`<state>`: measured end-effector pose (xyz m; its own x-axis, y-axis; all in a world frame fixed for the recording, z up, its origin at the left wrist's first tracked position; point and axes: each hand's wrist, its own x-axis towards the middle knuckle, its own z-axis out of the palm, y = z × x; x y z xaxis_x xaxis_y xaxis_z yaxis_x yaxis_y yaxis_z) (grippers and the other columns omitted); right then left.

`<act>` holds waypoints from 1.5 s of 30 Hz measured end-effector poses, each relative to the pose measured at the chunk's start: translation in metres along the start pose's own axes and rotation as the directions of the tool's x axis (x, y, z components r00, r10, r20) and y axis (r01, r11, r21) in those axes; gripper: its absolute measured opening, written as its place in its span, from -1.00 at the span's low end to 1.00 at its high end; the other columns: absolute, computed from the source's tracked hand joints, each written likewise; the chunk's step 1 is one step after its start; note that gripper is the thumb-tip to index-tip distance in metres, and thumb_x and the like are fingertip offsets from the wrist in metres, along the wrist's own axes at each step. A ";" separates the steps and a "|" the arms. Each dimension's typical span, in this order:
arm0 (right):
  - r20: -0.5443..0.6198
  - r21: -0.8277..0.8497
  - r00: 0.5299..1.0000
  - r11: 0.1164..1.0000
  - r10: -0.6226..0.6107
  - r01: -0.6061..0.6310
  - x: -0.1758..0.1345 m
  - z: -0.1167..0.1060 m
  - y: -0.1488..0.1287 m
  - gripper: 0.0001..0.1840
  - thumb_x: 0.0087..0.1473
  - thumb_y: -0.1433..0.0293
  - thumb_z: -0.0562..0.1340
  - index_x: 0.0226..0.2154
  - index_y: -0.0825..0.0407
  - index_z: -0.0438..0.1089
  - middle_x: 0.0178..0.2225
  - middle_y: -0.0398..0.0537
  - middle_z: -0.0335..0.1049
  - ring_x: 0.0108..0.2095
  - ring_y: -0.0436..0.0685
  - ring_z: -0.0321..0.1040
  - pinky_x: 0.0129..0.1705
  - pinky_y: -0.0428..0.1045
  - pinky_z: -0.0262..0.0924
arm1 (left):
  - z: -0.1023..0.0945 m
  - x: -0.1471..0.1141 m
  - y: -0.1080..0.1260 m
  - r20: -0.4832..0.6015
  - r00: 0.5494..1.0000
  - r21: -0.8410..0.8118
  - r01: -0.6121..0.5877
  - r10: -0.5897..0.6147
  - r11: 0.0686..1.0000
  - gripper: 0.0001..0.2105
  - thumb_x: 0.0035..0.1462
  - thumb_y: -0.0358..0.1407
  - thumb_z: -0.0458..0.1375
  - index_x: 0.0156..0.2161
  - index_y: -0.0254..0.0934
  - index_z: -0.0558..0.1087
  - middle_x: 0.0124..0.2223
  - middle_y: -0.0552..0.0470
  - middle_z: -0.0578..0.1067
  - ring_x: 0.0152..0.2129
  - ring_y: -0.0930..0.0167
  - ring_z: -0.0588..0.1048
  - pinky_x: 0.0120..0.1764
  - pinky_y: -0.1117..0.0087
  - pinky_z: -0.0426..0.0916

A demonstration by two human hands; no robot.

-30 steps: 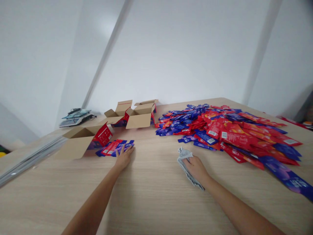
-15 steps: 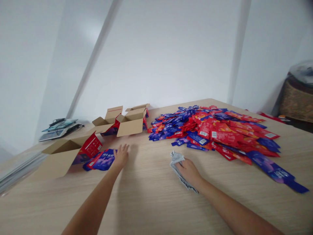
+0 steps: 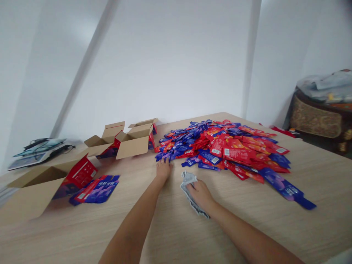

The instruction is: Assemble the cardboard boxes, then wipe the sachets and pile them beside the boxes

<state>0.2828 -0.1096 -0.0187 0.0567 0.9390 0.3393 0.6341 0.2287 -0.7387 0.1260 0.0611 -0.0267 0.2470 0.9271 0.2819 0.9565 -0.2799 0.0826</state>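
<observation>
At the near left edge of a big pile of red and blue sachets [image 3: 220,143], my left hand [image 3: 164,169] rests with its fingers stretched onto the blue packets. Its fingertips touch them, and no packet is lifted. My right hand [image 3: 202,194] grips a crumpled grey cloth [image 3: 189,178] on the table, just in front of the pile. Further left lies a small overlapping stack of blue and red sachets [image 3: 100,190], beside an open red cardboard box [image 3: 79,174].
More open boxes [image 3: 136,145] stand behind, near the white wall. Papers and dark straps [image 3: 41,150] lie at the far left. One long blue sachet strip [image 3: 286,187] sticks out from the pile at right. A brown patterned chair [image 3: 316,117] with bags stands beyond the table [image 3: 247,227].
My left hand has moved right, from the small sachet stack to the edge of the big pile. The view has turned right. My right hand keeps the cloth at nearly the same spot.
</observation>
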 end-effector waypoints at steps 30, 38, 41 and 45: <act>0.100 -0.328 0.937 0.878 -0.335 0.349 -0.010 0.007 -0.027 -0.53 0.14 0.42 0.03 0.12 0.03 0.17 0.16 0.01 0.17 0.21 0.17 -0.10 0.23 0.17 -0.35 | -0.051 -0.140 0.073 0.562 0.811 -0.542 0.510 0.162 -0.668 -0.72 0.17 -0.19 0.01 -0.20 -0.34 0.47 -0.29 -0.02 0.55 -0.32 0.43 0.51 -0.16 0.43 0.38; -0.083 -0.276 0.997 0.961 0.005 -0.028 0.024 -0.021 0.038 -0.68 0.06 0.54 -0.01 -0.22 0.12 0.39 -0.21 0.12 0.41 -0.12 0.17 0.28 -0.03 0.04 0.08 | -0.055 -0.147 0.077 0.480 0.857 -0.680 0.499 0.187 -0.537 -0.73 0.05 -0.39 0.17 -0.09 -0.35 0.38 -0.12 -0.13 0.50 -0.26 0.29 0.52 -0.15 0.18 0.42; -0.284 -0.098 0.958 0.993 0.040 -0.071 0.029 -0.033 0.054 -0.66 0.05 0.51 0.01 -0.15 0.11 0.35 -0.15 0.12 0.39 -0.08 0.19 0.27 -0.01 0.08 0.11 | -0.056 -0.146 0.076 0.466 0.865 -0.679 0.484 0.185 -0.553 -0.71 0.07 -0.37 0.16 -0.06 -0.33 0.34 -0.04 -0.16 0.46 -0.18 0.22 0.50 -0.13 0.11 0.41; -0.316 0.059 0.942 0.988 -0.114 0.140 0.020 -0.021 0.035 -0.59 0.11 0.43 -0.03 0.00 0.10 0.27 -0.01 0.11 0.32 0.06 0.18 0.18 0.10 0.14 0.05 | -0.047 -0.144 0.078 0.503 0.855 -0.663 0.472 0.121 -0.581 -0.76 0.12 -0.31 0.11 -0.09 -0.31 0.34 -0.13 -0.13 0.50 -0.24 0.28 0.52 -0.15 0.11 0.41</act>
<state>0.3224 -0.0879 -0.0255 0.2244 0.7772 0.5879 0.5889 0.3725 -0.7172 0.1580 -0.1056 -0.0156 0.4055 0.8847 -0.2301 -0.5424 0.4354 0.7184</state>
